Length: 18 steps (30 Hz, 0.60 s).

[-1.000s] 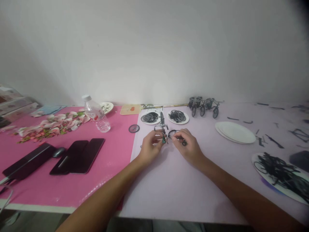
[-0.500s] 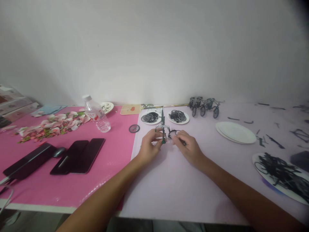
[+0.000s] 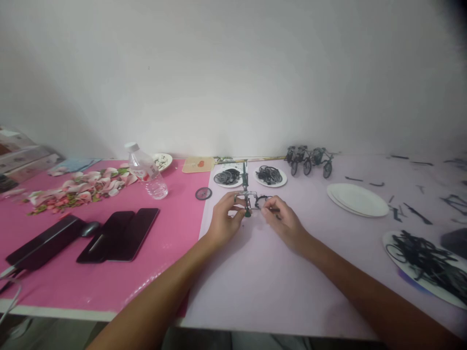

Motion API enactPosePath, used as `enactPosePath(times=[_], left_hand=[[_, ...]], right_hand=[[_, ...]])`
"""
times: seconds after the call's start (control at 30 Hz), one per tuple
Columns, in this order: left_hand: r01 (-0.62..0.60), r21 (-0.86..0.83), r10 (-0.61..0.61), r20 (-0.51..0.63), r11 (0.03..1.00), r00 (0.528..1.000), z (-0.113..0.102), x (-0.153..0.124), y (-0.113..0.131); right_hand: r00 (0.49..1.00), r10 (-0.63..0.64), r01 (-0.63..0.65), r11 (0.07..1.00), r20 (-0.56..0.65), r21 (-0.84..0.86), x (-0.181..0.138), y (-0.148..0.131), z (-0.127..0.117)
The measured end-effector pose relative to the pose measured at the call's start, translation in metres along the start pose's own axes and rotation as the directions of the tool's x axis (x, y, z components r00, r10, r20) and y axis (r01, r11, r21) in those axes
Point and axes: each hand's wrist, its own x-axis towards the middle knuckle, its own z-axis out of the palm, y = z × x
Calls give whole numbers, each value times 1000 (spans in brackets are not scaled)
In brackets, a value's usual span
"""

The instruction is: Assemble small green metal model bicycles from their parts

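Pinched upright in my left hand (image 3: 228,216) is a dark green miniature bicycle frame (image 3: 245,180) with a silvery crossbar like a handlebar. Close to its right side, my right hand (image 3: 286,221) has its thumb and fingers closed on a small black bicycle part (image 3: 261,199) with a curved, ring-like outline. Fingers hide much of that part, and I cannot tell whether it touches the frame. A loose toy wheel (image 3: 203,193) lies left of my left hand. Beyond the hands stand two plates of black wheels, a left plate (image 3: 217,183) and a right plate (image 3: 283,181).
Several assembled toy bicycles (image 3: 310,161) stand by the wall. Stacked white plates (image 3: 359,199) and a plate heaped with black parts (image 3: 434,265) are at right. A water bottle (image 3: 148,175), artificial flowers (image 3: 83,187), phones (image 3: 116,236) and a black box (image 3: 45,240) occupy the left.
The green frame has tipped slightly to the left. My right fingers have shifted a little on the small black part; both hands stay nearly in place.
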Motion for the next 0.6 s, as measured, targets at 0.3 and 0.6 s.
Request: enactPosePath(times=[0.3,0.6], left_hand=[[-57,-9,57,19,998,998,0,0,3],[-27,12,27,19,1000,999,-1,1,8]], right_hand=[[998,13,-14,1000,66,27,-1,0,-3],[999,3,-4,999,38,33,-1,-4,-1]])
